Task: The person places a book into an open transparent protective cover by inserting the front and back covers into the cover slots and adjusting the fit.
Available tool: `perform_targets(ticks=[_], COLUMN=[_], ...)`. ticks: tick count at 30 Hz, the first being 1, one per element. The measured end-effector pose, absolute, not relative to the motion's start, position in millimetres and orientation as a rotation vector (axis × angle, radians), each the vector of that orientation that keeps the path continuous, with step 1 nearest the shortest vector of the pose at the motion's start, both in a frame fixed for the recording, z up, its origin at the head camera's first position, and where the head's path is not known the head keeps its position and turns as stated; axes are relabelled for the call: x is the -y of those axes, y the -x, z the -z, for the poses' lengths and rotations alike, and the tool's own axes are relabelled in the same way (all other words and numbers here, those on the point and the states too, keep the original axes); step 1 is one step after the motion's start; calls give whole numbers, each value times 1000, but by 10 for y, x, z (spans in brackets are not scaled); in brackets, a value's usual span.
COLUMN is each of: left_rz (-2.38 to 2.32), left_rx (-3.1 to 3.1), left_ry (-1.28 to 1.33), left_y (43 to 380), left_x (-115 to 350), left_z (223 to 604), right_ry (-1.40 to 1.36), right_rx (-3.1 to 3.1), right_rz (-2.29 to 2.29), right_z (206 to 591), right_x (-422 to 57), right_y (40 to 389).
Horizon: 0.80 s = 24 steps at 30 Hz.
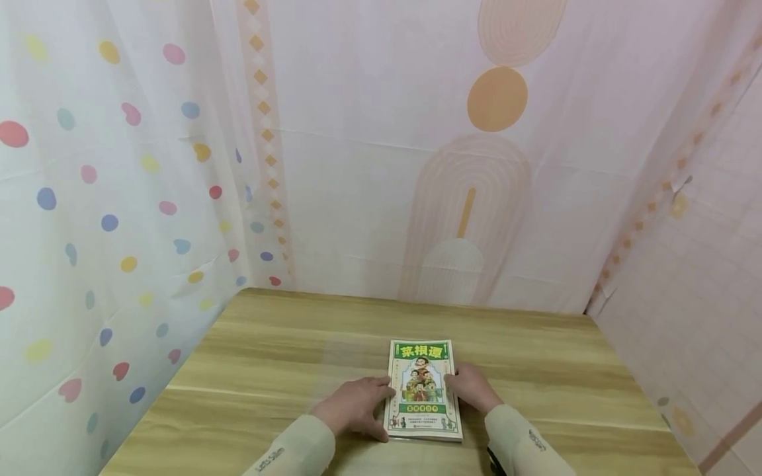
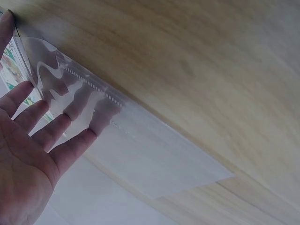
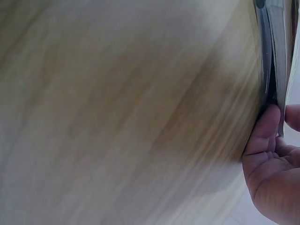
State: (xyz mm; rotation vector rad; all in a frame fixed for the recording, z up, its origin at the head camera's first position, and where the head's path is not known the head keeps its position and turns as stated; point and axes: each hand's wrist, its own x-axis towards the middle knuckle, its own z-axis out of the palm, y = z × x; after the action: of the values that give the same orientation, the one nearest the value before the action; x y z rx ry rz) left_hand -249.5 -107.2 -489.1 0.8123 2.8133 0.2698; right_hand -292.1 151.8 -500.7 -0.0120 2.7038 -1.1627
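Observation:
A paperback book (image 1: 421,390) with a green-and-white cartoon cover lies on the wooden table, its title at the far end. Under its left side, a clear plastic book cover (image 2: 159,150) spreads out flat, with a perforated strip near the book. My left hand (image 1: 360,404) is at the book's left edge, thumb near the close corner. In the left wrist view its fingers (image 2: 77,147) are extended and spread, tips touching the plastic and the book's side. At the right edge, my right hand (image 1: 473,387) pinches the book's side between thumb and finger, seen edge-on in the right wrist view.
The wood-grain table (image 1: 536,370) extends around the book on all sides. Behind it hangs a pale patterned curtain (image 1: 357,198), and a dotted curtain (image 1: 137,264) runs along the left. A light sheet (image 1: 702,297) hangs on the right.

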Motion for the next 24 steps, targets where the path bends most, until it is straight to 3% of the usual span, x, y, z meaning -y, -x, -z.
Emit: perform_targets(ticks=[24], left_rz=[-258], left_rx=[-2801], left_ry=[-806], left_y=[2494], left_x=[1045], left_z=[4852], right_ry=[-7], right_rx=[-2849], right_rz=[1100], right_z=[4975], right_x=[-1515], right_y=[2923])
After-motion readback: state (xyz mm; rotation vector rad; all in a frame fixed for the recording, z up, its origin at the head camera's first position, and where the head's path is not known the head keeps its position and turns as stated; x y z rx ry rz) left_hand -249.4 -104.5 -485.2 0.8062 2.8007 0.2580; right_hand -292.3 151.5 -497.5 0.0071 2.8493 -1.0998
